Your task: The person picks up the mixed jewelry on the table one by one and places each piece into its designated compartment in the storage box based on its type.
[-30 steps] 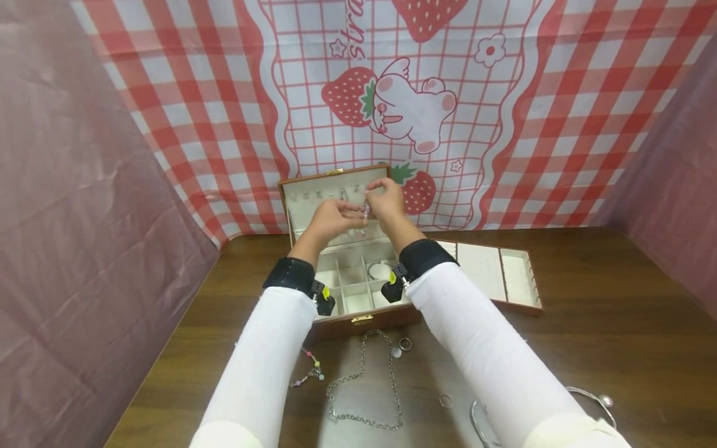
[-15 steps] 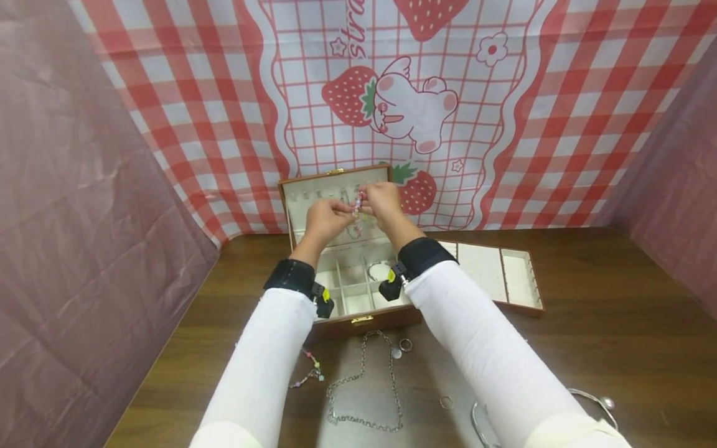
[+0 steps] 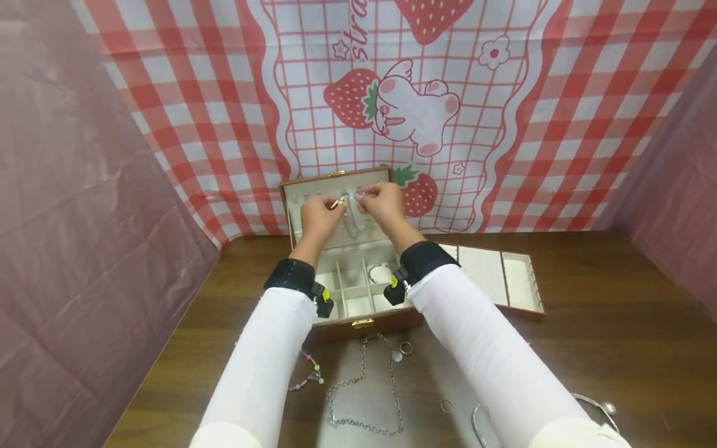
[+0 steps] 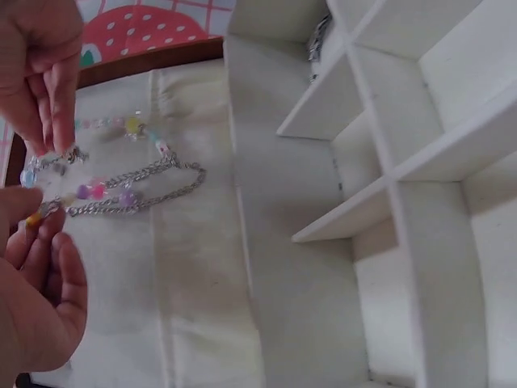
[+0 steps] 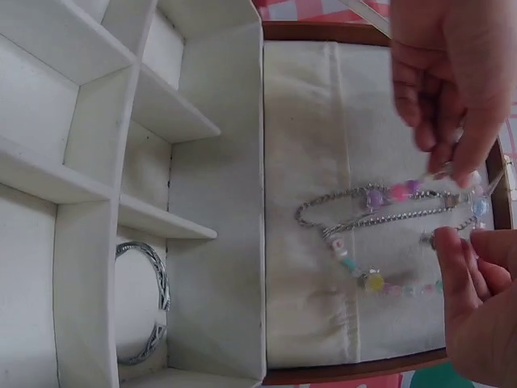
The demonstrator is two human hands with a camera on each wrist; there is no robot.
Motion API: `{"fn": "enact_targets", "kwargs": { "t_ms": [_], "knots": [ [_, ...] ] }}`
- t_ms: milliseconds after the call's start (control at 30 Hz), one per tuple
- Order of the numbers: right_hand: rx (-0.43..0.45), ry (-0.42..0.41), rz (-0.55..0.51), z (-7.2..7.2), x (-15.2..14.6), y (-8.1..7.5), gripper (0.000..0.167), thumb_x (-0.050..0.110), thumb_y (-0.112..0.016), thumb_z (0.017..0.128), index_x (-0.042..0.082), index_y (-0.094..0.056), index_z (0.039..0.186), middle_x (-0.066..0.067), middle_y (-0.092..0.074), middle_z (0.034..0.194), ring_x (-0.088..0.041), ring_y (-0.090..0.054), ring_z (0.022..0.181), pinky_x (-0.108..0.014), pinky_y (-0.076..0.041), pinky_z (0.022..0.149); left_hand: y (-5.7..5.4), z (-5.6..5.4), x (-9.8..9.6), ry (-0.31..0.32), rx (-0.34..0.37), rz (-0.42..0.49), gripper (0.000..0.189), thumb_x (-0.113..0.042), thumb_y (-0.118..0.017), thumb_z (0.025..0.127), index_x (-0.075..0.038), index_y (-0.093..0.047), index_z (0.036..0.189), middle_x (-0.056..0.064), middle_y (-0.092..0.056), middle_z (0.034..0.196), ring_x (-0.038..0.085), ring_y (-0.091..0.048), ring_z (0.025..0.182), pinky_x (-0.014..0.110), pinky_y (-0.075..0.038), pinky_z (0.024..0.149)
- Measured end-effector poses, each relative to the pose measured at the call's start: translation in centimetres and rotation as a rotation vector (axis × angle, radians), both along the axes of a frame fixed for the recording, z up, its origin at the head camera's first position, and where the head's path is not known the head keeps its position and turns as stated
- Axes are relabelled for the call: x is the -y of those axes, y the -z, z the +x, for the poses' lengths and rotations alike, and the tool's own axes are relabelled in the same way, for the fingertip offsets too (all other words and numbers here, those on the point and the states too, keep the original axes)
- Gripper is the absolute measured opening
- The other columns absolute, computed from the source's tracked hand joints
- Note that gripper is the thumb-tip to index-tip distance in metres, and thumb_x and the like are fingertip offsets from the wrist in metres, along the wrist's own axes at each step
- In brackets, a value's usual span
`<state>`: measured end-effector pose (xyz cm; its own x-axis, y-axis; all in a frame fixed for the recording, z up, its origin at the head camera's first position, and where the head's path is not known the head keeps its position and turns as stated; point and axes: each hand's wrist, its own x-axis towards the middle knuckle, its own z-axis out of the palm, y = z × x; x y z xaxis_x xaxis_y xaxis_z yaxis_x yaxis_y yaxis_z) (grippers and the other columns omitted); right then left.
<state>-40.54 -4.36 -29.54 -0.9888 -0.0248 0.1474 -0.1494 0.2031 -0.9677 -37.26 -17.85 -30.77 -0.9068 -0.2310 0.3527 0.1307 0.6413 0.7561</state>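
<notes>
A strand of pastel beads [image 5: 373,281] hangs before the pale lining of the raised lid [image 4: 202,283]. My left hand [image 3: 320,224] pinches one end of it between thumb and fingers, near a yellow bead. Close by on the right, my right hand [image 3: 385,204] pinches the other end. Between the hands, a silver chain [image 4: 182,192] hangs against the lid behind the beads; whether it joins them I cannot tell. Below stands the open jewellery box [image 3: 386,323] with its divided compartments. One compartment holds a silver cuff bangle [image 5: 161,283].
A removable tray [image 3: 482,274] stands right of the box. In front lie a silver chain necklace [image 3: 363,358], a ring [image 3: 406,348], a thinner ring [image 3: 447,406], a bangle [image 3: 476,423], a bangle with a ball [image 3: 607,407] and a beaded bracelet [image 3: 315,364]. Patterned cloth rises behind.
Both hands have shifted a little left before the lid. They have drawn apart, and the beaded strand now spans the gap between their fingertips. The pieces on the table have stayed put.
</notes>
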Motion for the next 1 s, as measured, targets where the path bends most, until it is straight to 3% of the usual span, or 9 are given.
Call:
{"fn": "enact_targets", "kwargs": {
  "t_ms": [167, 333, 500, 700, 833, 1000],
  "knots": [
    [-0.091, 0.033, 0.149, 0.0, 0.3, 0.1, 0.019, 0.013, -0.067, 0.093, -0.003, -0.072, 0.101, -0.015, -0.070, 0.082, -0.015, -0.063, 0.059, -0.025, -0.055, 0.056, -0.8, -0.4, 0.1, -0.112, -0.097, 0.047, 0.021, -0.019, -0.075, 0.086, -0.002, -0.068, 0.097, 0.011, -0.071, 0.088, 0.024, -0.065, 0.081, 0.035, -0.050, 0.074],
    [-0.174, 0.063, 0.169, 0.2, 0.7, -0.3, 0.019, 0.013, -0.065, 0.094, -0.005, -0.072, 0.096, -0.012, -0.070, 0.072, -0.016, -0.065, 0.055, -0.025, -0.055, 0.053, -1.6, -0.8, -0.1, -0.169, -0.119, -0.023, 0.017, -0.021, -0.074, 0.087, -0.005, -0.066, 0.086, 0.009, -0.069, 0.083, 0.023, -0.063, 0.076, 0.037, -0.048, 0.071],
    [-0.197, 0.105, 0.173, 0.1, 0.8, -0.5, 0.018, 0.012, -0.065, 0.094, -0.005, -0.070, 0.093, -0.015, -0.069, 0.069, -0.017, -0.064, 0.051, -0.026, -0.054, 0.048, -1.9, -1.5, -0.3, -0.184, -0.109, -0.162, 0.014, -0.020, -0.072, 0.088, -0.007, -0.075, 0.091, 0.005, -0.073, 0.086, 0.023, -0.065, 0.082, 0.036, -0.050, 0.075],
    [-0.198, 0.108, 0.302, -0.4, 0.8, 0.2, 0.019, 0.016, -0.065, 0.094, 0.000, -0.071, 0.086, -0.012, -0.068, 0.066, -0.013, -0.059, 0.046, -0.024, -0.051, 0.045, -1.7, -1.8, -0.6, -0.195, -0.042, -0.315, 0.013, -0.022, -0.068, 0.091, -0.014, -0.079, 0.094, 0.001, -0.074, 0.092, 0.023, -0.067, 0.088, 0.037, -0.052, 0.075],
    [-0.188, 0.106, 0.441, -0.3, 0.8, 0.5, 0.020, 0.017, -0.063, 0.094, 0.002, -0.073, 0.085, -0.008, -0.067, 0.063, -0.011, -0.059, 0.045, -0.023, -0.051, 0.048, -1.5, -1.6, -0.7, -0.198, -0.017, -0.328, 0.013, -0.023, -0.068, 0.090, -0.016, -0.079, 0.094, 0.001, -0.074, 0.093, 0.024, -0.067, 0.089, 0.039, -0.053, 0.073],
    [-0.172, 0.053, 0.524, -0.3, 0.5, 1.2, 0.019, 0.015, -0.063, 0.094, 0.001, -0.074, 0.099, -0.010, -0.071, 0.069, -0.014, -0.064, 0.052, -0.024, -0.054, 0.054, -1.0, -1.2, -0.3, -0.176, -0.013, -0.312, 0.015, -0.020, -0.068, 0.090, -0.015, -0.078, 0.099, 0.001, -0.074, 0.094, 0.023, -0.067, 0.092, 0.037, -0.052, 0.077]
  ]
}}
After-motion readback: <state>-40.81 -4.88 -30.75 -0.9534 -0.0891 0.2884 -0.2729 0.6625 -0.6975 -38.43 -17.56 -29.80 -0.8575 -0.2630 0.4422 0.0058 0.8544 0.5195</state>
